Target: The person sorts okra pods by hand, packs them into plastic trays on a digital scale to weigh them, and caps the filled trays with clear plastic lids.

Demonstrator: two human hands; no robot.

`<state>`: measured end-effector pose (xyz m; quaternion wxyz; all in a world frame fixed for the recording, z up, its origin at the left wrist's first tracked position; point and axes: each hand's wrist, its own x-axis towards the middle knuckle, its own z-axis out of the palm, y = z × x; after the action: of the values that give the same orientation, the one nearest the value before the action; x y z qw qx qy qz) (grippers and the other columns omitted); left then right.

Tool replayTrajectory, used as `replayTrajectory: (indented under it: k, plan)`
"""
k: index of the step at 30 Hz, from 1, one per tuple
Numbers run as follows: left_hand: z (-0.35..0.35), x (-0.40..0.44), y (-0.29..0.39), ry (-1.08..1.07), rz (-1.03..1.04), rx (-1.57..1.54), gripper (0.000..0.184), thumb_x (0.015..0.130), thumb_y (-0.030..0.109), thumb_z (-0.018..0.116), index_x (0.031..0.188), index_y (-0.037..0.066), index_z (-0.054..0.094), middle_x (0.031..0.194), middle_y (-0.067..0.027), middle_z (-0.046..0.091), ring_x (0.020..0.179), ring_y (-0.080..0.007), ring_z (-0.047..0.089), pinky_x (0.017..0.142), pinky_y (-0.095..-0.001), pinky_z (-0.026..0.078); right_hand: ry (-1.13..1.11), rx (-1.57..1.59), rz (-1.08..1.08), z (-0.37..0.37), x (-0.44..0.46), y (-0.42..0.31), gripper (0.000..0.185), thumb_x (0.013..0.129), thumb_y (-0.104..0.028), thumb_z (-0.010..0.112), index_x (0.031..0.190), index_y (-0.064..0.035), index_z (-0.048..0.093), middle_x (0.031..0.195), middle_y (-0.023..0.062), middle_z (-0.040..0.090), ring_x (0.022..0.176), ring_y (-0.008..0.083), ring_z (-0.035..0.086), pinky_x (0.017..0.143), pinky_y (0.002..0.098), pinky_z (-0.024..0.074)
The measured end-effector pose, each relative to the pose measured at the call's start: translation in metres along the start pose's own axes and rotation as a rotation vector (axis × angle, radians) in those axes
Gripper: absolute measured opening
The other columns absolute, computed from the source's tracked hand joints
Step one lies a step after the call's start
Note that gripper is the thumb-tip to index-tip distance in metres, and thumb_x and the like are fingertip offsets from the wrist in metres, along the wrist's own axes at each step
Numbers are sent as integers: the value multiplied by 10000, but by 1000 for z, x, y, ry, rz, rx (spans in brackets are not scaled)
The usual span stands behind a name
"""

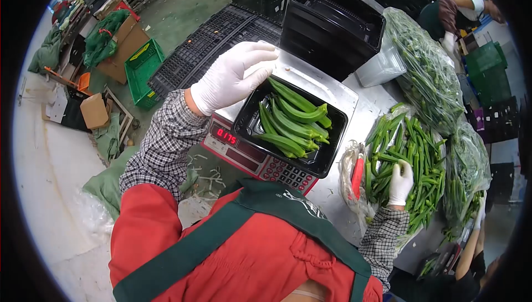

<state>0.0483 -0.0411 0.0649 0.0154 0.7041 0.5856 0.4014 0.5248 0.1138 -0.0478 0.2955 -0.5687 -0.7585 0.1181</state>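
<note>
Released grip — left hand (235, 74) arched by the tray (337, 130); right hand (401, 183) in loose okra (425, 163), grip unclear.

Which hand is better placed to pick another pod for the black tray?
The right hand, probably: it is down at the loose pods, while the left hand is by the black tray.

Okra pods lie in a black tray (334, 155) on a scale (238, 149).

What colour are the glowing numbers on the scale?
The glowing numbers are red, seen best in the head view.
</note>
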Motion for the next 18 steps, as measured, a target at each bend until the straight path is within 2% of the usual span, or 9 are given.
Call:
replayTrajectory:
  k: [2,3,7,11,15,18]
  plan:
    - [4,2,2,-42,24,-30,253,824,84,623,1066,11,609,1095,-158,594,1033,-298,567,890,-360,452,16,240,198,-18,4,-15,180,862,-78,585,1024,1,596,888,27,593,731,101,538,675,242,452]
    - [8,2,-1,-52,52,17,262,807,85,636,1059,19,613,1070,-152,596,1015,-302,568,877,-365,458,82,345,208,-24,6,-20,164,883,-74,569,1032,-7,580,849,2,558,697,56,489,632,195,425]
    - [17,-2,-14,-47,12,89,281,784,84,649,1058,28,616,1088,-140,587,1029,-303,557,875,-369,458,72,780,249,-44,14,-74,123,894,-93,571,994,-21,568,906,44,599,722,87,562,634,204,457]
    - [25,-1,-18,-113,47,105,340,739,84,682,1068,58,603,1119,-123,578,1069,-310,527,914,-388,428,21,805,147,-31,10,-116,131,898,-100,567,1003,-22,564,898,50,609,723,101,579,646,226,487]
    - [23,2,-19,-135,108,156,371,703,87,699,1058,73,593,1121,-114,574,1077,-321,516,914,-389,420,49,695,217,-19,14,-83,144,894,-113,576,1002,-18,569,884,40,606,692,87,564,623,205,468]
    - [22,1,-22,-166,109,161,363,688,87,700,1033,70,591,1093,-110,575,1056,-317,520,893,-390,426,20,699,374,-9,8,-39,158,893,-126,582,1009,-19,575,867,31,600,659,78,548,606,194,454]
